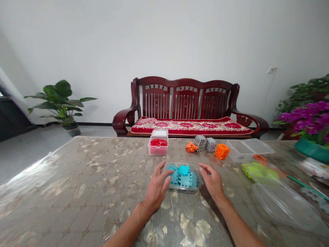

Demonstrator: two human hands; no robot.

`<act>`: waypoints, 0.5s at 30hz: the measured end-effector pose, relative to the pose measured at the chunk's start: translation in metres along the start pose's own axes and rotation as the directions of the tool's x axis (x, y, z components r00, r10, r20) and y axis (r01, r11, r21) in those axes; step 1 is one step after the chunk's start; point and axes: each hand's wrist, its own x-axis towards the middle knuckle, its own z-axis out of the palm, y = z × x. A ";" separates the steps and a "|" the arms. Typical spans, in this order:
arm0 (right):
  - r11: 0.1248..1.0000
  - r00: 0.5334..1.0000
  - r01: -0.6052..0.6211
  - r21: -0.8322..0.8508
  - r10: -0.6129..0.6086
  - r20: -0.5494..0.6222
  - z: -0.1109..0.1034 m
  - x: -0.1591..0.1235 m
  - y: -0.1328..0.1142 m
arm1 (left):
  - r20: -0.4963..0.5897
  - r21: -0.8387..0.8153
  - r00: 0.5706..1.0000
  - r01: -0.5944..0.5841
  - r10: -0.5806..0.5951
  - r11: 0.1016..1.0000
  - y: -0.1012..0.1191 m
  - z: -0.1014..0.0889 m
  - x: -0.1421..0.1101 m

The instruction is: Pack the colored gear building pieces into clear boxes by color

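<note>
A clear plastic tub stands on the table in front of me, holding several teal notched flat pieces. My left hand is at the tub's left side, fingers apart, with a fingertip over the left rim near the pieces. Whether that fingertip touches a piece, I cannot tell. At the tub's right end is my right hand, its fingers stretched toward the rim and nothing visible in them.
Behind the tub sits an open box of red pieces. Orange and grey built shapes stand right of it, beside an open clear box. Yellow-green pieces, a clear lid and a flowerpot are at the right.
</note>
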 end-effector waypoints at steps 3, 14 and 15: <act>0.999 1.000 -0.011 0.031 0.011 0.025 0.002 -0.005 0.004 | 0.002 0.012 1.000 0.005 -0.006 1.000 -0.002 -0.003 0.007; 0.978 0.980 0.197 -0.075 -0.197 0.002 0.002 -0.012 0.001 | 0.055 0.126 0.997 0.054 -0.062 0.991 -0.002 0.003 0.013; 0.963 0.970 0.244 -0.111 -0.244 0.011 0.002 -0.013 -0.003 | 0.051 0.131 0.997 0.052 -0.059 0.990 -0.001 0.003 0.014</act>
